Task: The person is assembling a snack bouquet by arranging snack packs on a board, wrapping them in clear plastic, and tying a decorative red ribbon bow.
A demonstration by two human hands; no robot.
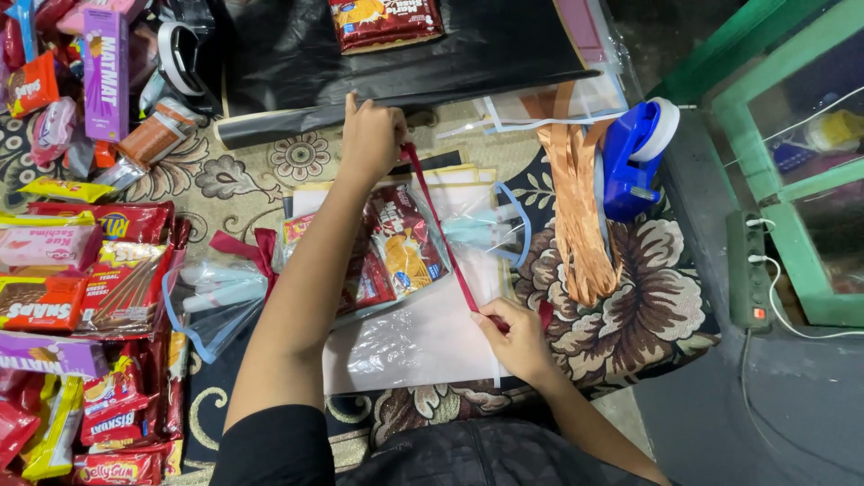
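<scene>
stretching dark red ribbon (443, 229) taut between left hand (371, 137), right hand (515, 335)

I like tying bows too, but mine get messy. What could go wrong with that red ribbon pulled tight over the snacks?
The dark red ribbon is stretched between the left hand and the right hand, so it could slip from a pinch and go slack. It crosses the clear bag of snack packets; pulling harder might crumple or shift them. The orange ribbons lie close by and could tangle in.
</scene>
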